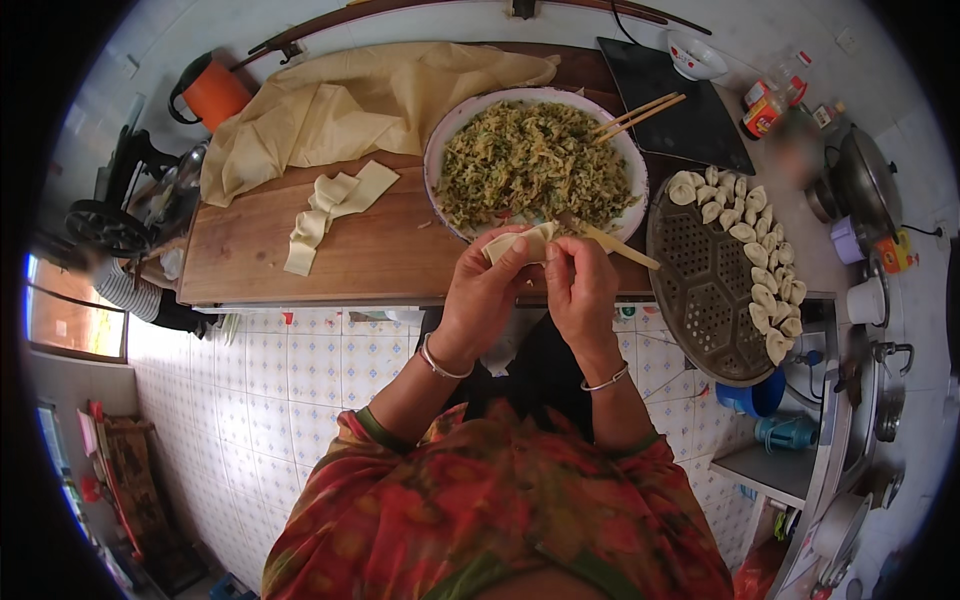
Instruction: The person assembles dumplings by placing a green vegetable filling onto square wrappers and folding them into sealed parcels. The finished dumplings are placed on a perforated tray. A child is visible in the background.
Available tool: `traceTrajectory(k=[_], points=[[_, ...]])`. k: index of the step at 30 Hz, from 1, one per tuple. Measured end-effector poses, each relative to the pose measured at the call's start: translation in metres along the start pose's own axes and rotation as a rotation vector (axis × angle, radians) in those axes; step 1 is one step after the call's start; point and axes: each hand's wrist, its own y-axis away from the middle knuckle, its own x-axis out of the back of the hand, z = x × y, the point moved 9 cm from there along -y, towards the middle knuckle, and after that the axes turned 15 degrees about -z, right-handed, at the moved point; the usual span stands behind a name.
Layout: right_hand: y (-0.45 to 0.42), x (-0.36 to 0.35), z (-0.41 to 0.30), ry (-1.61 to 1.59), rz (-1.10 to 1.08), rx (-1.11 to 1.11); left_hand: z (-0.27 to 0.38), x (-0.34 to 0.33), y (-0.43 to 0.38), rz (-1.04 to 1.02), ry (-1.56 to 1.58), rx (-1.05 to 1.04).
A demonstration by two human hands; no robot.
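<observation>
A dough wrapper [529, 244] is held between my left hand [487, 289] and my right hand [581, 289], at the near rim of a wide enamel basin [645, 169]. Chopped filling [532, 161] fills the basin, and a pair of chopsticks [641, 118] rests on its right rim. By my right hand a flat light-coloured stick [619, 247] slants over the near rim. To the left, strips of dough [322, 214] lie folded on the wooden board [240, 247]. Rows of folded dumplings [761, 255] sit on the right side of a perforated metal tray [697, 262].
A beige cloth [337, 112] covers the board's back left. Behind the basin lies a black flat panel [667, 97] with a white bowl [694, 56] at its corner. Bottles [765, 109] and a lidded pan [866, 176] stand right. A person [139, 292] is at the far left.
</observation>
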Motion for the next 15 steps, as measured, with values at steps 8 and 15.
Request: traceTrajectory(k=[8,15], points=[[0.006,0.005,0.018,-0.281,-0.044,-0.176,0.002,0.0,-0.003,0.023,-0.032,-0.04],[0.001,0.005,0.009,-0.135,-0.003,-0.092,-0.003,-0.004,-0.002,-0.016,-0.063,-0.008]])
